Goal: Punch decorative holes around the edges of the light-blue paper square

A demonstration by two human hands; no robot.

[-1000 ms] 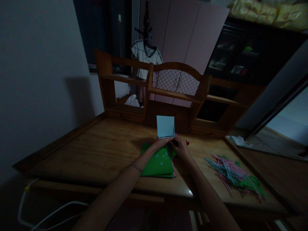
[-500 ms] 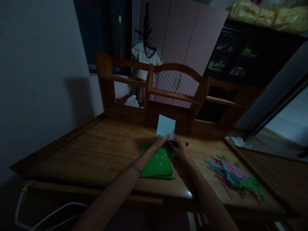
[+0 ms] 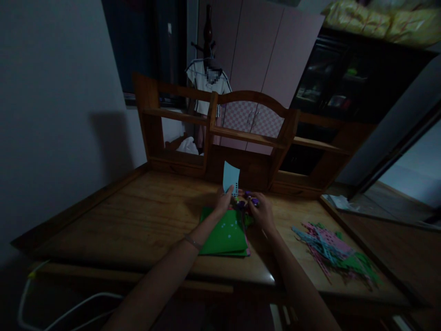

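My left hand [image 3: 223, 201] pinches the lower edge of a pale blue paper sheet [image 3: 230, 177], held upright and turned nearly edge-on, with a row of punched holes along one side. My right hand [image 3: 262, 211] is closed around a small purple hole punch [image 3: 250, 198] just right of the sheet. Both hands hover over a stack of green paper [image 3: 227, 234] dotted with small paper bits, lying on the wooden desk [image 3: 144, 216].
A heap of punched paper strips in pink, blue and green [image 3: 330, 250] lies at the desk's right. A wooden shelf unit [image 3: 251, 133] stands along the back edge. A white cable [image 3: 62, 312] hangs below the front left.
The blue sheet has turned from facing me to nearly edge-on and dropped a little. My right hand has lifted slightly with the punch.
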